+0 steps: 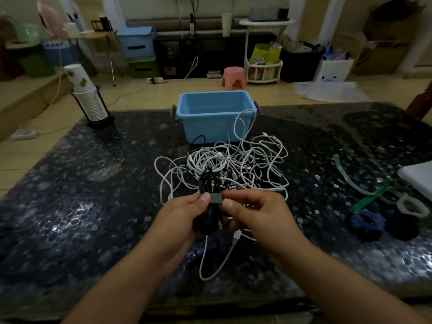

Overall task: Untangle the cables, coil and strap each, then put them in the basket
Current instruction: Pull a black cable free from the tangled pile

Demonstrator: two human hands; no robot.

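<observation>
A coiled black cable (208,183) is held upright above the table between both hands. My left hand (184,213) grips its lower part, thumb on a dark strap (215,198) wrapped round the coil. My right hand (254,211) pinches the other side of that strap. Behind them lies a tangled heap of white cables (233,164), one loop reaching up over the wall of the blue basket (187,113). The basket looks empty. One white cable end (236,235) trails toward me under my hands.
Loose straps lie at the right: a pale green one (346,174), a green one (369,197), a blue ring (367,222), a black ring (402,226) and a white ring (411,206). A stack of paper cups (90,101) stands at the table's far left. A white object (418,176) sits at the right edge.
</observation>
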